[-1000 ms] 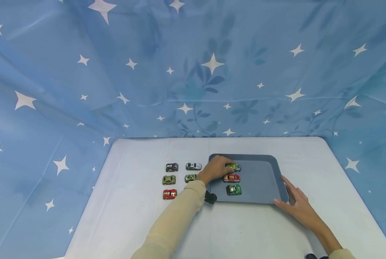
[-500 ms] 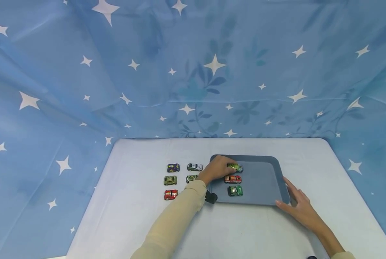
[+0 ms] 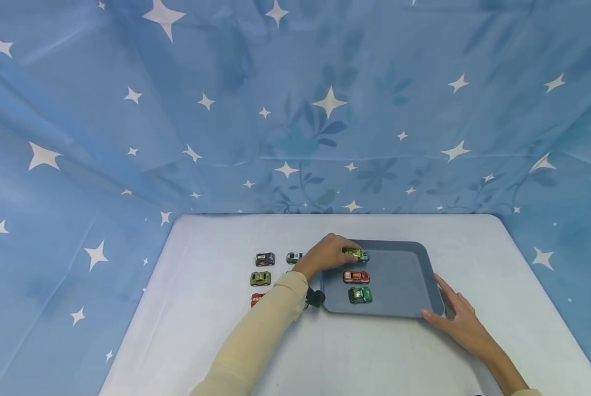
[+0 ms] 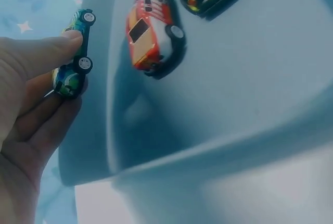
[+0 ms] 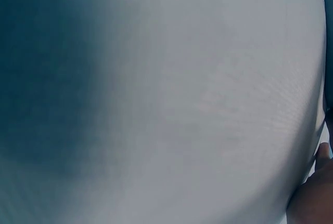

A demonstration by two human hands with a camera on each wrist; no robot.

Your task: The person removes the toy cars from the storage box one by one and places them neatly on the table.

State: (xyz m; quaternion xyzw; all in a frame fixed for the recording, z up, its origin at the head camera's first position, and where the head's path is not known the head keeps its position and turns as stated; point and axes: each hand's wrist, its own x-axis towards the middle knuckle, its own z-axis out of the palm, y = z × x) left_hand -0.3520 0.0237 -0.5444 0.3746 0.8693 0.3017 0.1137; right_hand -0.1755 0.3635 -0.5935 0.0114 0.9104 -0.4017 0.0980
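Lifted a little since a second ago, the left hand now holds the light green toy car off the far left corner of the grey tray, fingers pinching it by its sides. The right hand rests flat, fingers straight, against the tray's near right edge. A red car and a dark green car sit just below on the tray floor. The pinch looks light, so the car could slip and knock the red one askew. The sleeve lies over the cars on the bench and could drag them.
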